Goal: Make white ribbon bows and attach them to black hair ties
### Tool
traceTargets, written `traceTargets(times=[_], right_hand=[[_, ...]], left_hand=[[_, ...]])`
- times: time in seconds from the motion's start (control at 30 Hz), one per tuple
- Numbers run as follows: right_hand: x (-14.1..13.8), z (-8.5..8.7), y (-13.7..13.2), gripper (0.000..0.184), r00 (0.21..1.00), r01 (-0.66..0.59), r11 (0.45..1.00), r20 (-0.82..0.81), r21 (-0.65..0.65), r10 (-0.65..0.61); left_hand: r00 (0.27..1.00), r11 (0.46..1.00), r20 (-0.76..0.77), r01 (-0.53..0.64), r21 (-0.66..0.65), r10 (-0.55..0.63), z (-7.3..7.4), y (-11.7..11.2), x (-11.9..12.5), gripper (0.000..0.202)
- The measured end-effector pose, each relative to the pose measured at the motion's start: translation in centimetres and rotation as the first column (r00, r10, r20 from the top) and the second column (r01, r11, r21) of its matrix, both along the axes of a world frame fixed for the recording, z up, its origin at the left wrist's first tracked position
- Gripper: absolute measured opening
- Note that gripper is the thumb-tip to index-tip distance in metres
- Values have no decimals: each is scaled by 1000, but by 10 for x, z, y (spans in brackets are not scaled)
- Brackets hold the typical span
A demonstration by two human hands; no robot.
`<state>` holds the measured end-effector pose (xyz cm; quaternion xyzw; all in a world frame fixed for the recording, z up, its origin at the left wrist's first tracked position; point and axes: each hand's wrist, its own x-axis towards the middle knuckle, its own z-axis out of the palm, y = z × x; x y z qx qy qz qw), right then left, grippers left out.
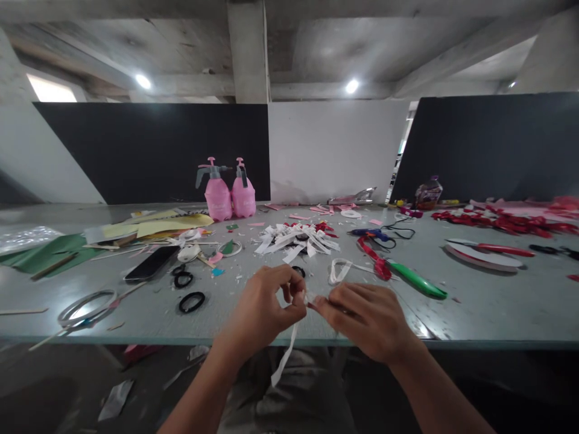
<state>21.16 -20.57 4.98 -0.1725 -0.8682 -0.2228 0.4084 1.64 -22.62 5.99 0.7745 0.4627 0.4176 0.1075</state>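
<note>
My left hand [271, 301] and my right hand [366, 316] meet above the table's front edge, fingertips almost touching. Both pinch a white ribbon [286, 358], whose loose tail hangs below my left hand past the edge. The part between the fingertips is small and partly hidden. Just behind the hands lies a black ring [298, 272], mostly covered by my left hand. Farther back is a pile of cut white ribbon pieces [298, 240]. A looped white cord [339, 271] rests beyond my right hand.
On the left are a phone [152, 263], black rings [192, 302] and coiled wire [88, 307]. Two pink spray bottles [218, 198] stand at the back. On the right lie a glue gun [368, 233], a green-handled tool [418, 280], a ribbon spool [482, 258] and red ribbon pieces [502, 224].
</note>
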Motion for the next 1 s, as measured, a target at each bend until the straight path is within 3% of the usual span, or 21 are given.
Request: traceTargets(times=[0.17,0.33,0.5,0.7,0.8,1.0], right_hand=[[-12,-7,-12,15,934,147,976,-304,-162,-191],[-32,-25,-18,18,946,87,908,-252,-411,-204],[-40,-34,-2,13,959,33,839,-218,-543,-179],[-38,-26,0,14,933,-217,724,-358,-655,-44],[-34,-20,-1,19,932,-267,688,-364,-675,5],[-24,-12,-1,18,944,-313,649,-303,-693,131]], left_hand=[[976,986,142,-163,-26,165,-8,10,3,8],[954,974,200,-208,-96,223,-15,9,9,14],[949,971,220,-197,-139,224,-20,8,8,16],[935,980,331,-63,-188,124,-20,5,2,23],[921,974,388,53,-222,39,-18,2,-1,29],[902,943,430,178,-282,-42,-15,1,-8,30]])
